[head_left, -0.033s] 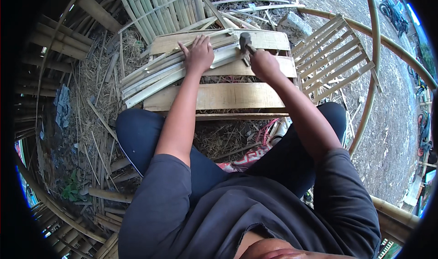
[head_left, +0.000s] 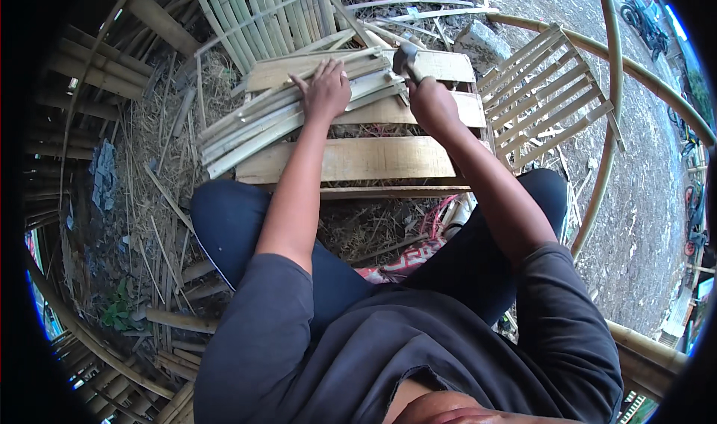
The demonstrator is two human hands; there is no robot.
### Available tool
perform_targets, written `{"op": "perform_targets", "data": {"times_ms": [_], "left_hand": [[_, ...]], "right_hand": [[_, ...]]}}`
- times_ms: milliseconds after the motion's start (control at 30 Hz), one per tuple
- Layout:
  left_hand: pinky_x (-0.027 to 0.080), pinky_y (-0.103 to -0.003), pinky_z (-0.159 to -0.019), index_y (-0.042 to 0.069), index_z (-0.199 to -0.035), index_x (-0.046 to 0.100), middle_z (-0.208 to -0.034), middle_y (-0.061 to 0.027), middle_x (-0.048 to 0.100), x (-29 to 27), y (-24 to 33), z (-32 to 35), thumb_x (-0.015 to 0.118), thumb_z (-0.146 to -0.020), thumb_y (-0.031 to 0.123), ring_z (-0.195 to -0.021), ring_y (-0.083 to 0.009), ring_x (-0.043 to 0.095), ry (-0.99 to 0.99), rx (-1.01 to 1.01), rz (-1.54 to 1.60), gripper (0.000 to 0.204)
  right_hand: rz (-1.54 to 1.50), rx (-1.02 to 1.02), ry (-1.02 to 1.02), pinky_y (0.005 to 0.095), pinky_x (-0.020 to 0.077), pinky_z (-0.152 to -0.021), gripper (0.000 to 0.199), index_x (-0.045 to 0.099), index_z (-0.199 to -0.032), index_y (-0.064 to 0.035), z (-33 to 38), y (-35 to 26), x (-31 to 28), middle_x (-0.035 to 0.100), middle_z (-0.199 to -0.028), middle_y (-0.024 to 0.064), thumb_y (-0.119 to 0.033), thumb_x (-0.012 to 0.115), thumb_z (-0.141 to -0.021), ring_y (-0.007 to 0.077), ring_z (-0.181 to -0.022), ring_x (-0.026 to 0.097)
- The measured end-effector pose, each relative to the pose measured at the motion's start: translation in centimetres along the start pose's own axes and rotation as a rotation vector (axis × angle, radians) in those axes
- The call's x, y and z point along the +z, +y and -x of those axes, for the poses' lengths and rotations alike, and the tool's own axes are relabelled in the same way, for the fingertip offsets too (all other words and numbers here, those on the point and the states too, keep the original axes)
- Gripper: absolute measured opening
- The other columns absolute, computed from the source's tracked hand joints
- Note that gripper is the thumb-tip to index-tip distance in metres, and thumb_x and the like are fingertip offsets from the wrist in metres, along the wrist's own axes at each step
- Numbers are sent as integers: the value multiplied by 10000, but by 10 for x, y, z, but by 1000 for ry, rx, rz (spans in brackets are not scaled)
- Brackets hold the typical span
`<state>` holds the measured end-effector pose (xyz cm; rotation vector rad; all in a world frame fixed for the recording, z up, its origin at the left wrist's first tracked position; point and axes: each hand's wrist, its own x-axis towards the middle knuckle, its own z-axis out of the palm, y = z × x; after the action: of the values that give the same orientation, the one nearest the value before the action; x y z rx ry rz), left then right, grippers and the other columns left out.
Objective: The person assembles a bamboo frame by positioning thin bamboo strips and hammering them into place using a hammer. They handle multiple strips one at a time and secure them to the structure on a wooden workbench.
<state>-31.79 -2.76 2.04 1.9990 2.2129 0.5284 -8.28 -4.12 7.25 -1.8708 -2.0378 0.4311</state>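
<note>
My left hand [head_left: 326, 90] lies on a bundle of long, pale bamboo strips [head_left: 258, 129], its thumb apart and its fingers stretched over them. The strips slant across a low bench of wooden planks [head_left: 351, 159]. My right hand [head_left: 433, 104] is closed round the handle of a hammer [head_left: 405, 56]. The hammer's dark head is above the far right part of the bench, beside the strips' right ends. Whether it touches anything there I cannot tell.
A slatted bamboo panel [head_left: 272, 17] stands behind the bench, and a slatted bamboo frame [head_left: 549, 95] leans at its right. Near the far right corner sits a grey stone block [head_left: 482, 41]. Bent bamboo poles [head_left: 614, 73] cross the right side. A red-and-white sack [head_left: 411, 261] lies between my legs.
The hammer's head has tilted and shifted slightly to the right and nearer. My left hand stays in place on the strips, which have barely shifted.
</note>
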Motion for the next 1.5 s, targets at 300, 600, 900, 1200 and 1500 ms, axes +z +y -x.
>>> {"op": "perform_targets", "data": {"times_ms": [300, 600, 900, 1200, 1500], "left_hand": [[-85, -754, -1156, 211, -1510, 472, -1603, 12, 409, 6, 3, -1, 314, -1056, 314, -1492, -157, 349, -9, 15, -21, 492], [-72, -760, -1154, 220, -1515, 462, -1608, 11, 401, 3, -8, 0, 306, -1060, 316, -1489, -173, 357, 21, 19, -50, 491], [-93, -761, -1150, 211, -1491, 492, -1609, 10, 401, -2, -10, -2, 332, -1044, 305, -1511, -166, 315, -14, -7, -14, 484], [-111, -756, -1149, 193, -1495, 484, -1598, 1, 419, 0, -13, 3, 342, -1049, 303, -1497, -173, 341, 30, -20, -1, 480], [-115, -742, -1157, 201, -1443, 548, -1571, 2, 459, 3, -30, 6, 370, -1037, 295, -1477, -180, 379, 100, 7, -21, 453]], "right_hand": [[14, -27, -40, 564, 530, -745, 494, 656, -923, 44, -7, 17, 9, 695, -820, 287, -423, 529, -1019, 497, -806, 683], [65, -110, -83, 531, 559, -737, 445, 684, -951, 33, -5, 1, 10, 711, -842, 263, -375, 521, -1025, 454, -818, 709], [60, -94, -92, 574, 524, -780, 461, 602, -957, 51, 1, 1, 10, 686, -836, 321, -390, 495, -1040, 513, -843, 673], [-44, -32, 10, 577, 524, -705, 459, 614, -937, 46, 4, -13, -4, 676, -786, 317, -389, 504, -1037, 504, -764, 674], [-38, -162, 200, 558, 539, -645, 417, 571, -957, 15, -9, -68, -32, 686, -757, 274, -382, 484, -1050, 456, -715, 690]]}}
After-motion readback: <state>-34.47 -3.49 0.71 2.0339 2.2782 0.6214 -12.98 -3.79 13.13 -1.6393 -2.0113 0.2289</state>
